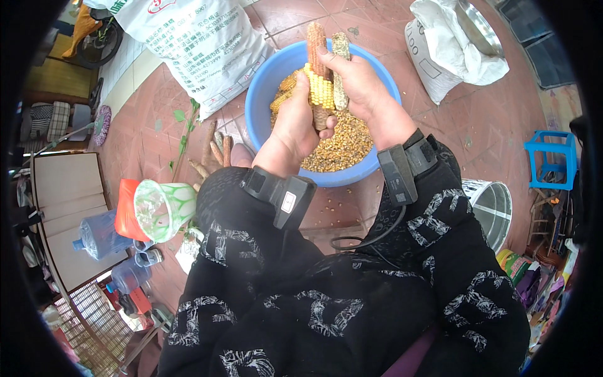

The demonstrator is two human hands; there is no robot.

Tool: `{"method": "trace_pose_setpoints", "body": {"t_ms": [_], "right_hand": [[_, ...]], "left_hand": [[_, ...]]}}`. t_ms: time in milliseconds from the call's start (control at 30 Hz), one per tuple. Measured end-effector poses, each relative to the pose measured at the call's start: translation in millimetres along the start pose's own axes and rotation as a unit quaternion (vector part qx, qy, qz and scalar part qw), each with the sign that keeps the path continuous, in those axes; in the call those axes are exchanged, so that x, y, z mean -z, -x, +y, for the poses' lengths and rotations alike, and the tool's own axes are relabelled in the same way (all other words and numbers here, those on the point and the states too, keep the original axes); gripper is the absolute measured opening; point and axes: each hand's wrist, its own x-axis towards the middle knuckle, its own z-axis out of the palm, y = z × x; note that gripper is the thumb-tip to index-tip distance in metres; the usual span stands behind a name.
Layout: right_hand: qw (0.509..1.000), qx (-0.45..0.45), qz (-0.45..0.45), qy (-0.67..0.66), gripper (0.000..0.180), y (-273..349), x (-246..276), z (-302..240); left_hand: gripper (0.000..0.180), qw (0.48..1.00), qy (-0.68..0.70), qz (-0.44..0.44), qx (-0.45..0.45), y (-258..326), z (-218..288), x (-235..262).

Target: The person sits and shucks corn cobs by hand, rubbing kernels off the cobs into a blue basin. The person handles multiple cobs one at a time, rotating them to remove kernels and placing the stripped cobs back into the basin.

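Note:
My left hand (294, 125) is closed around the lower part of a corn cob (321, 91), which still has rows of yellow kernels and is bare at its lower end. In my right hand (364, 85) are a reddish, stripped cob (316, 43) and a slimmer greyish cob (340, 72), both upright. The reddish one presses against the yellow kernels, with my right thumb on it. Both hands are over a blue basin (253, 103) holding many loose kernels (347, 143). More yellow corn (282, 90) shows at its left side, partly hidden by my left hand.
A full white sack (195, 53) leans close by the basin's left, and an open white sack (433, 60) stands right. Bare cobs (217, 151) and scattered kernels (336, 204) lie on the tiles. Around me are a green-white bin (151, 210), metal bucket (496, 213) and blue stool (553, 147).

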Motion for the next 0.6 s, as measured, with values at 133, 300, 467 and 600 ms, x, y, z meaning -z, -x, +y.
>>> {"method": "trace_pose_setpoints", "body": {"t_ms": [133,300,467,600], "right_hand": [[1.0,-0.011,-0.013,-0.005,0.033,2,-2,-2],[1.0,-0.01,-0.029,-0.006,0.036,7,-6,-2],[0.998,0.014,0.011,0.054,0.03,7,-13,5],[0.993,0.017,0.044,0.108,0.028,7,-12,10]], "left_hand": [[0.052,0.999,0.025,0.032,0.01,-2,1,0],[0.06,1.0,-0.013,-0.007,-0.002,1,1,-2],[0.062,0.997,-0.039,0.059,0.0,2,-2,-8],[0.061,0.997,-0.039,0.067,0.009,1,-5,-5]]}}
